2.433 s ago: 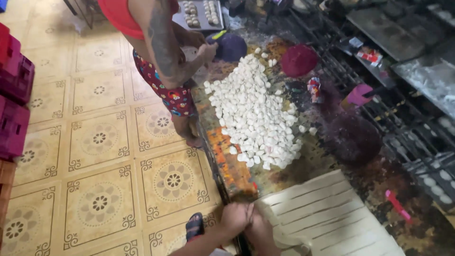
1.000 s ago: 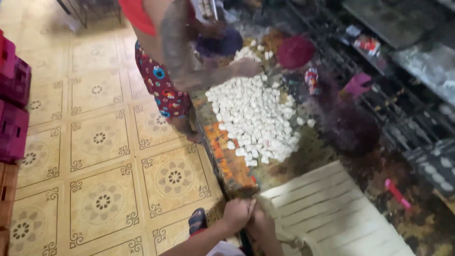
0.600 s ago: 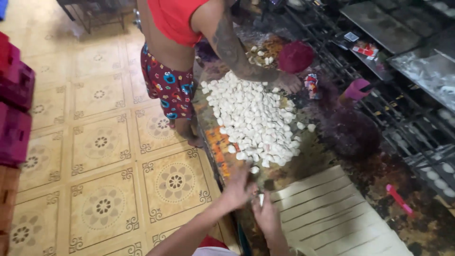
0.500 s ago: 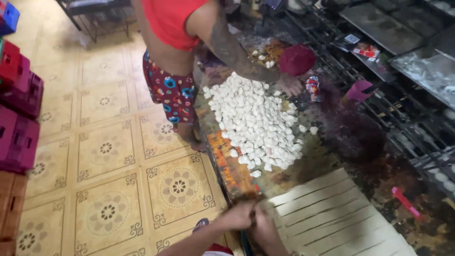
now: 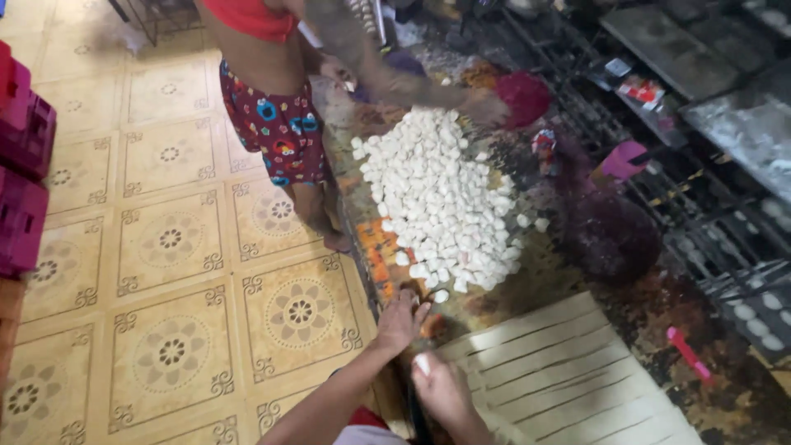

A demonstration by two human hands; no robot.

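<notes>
A big heap of small white dough pieces (image 5: 445, 202) covers the middle of a dark, floury table (image 5: 651, 305). A slab of pale dough cut into long strips (image 5: 560, 371) lies at the near end. My left hand (image 5: 401, 319) rests palm down at the table's near edge, fingers apart, close to a loose dough piece (image 5: 441, 296). My right hand (image 5: 441, 387) is closed around a small white dough piece (image 5: 422, 363) at the left end of the strips. A person in a red top and patterned shorts (image 5: 276, 124) stands at the table's far left side, an arm (image 5: 395, 74) stretched over the heap.
Patterned beige floor tiles (image 5: 173, 288) lie to the left. Magenta crates (image 5: 25, 165) stack at the left edge. Metal racks with baking trays (image 5: 725, 124) run along the right. A red bowl (image 5: 523, 95), a purple scoop (image 5: 622, 161) and a pink tool (image 5: 688, 354) sit on the table.
My hands have parted: the left has moved forward onto the table edge, the right stays at the strips with a dough piece. The other person's arm has reached across the heap toward the red bowl.
</notes>
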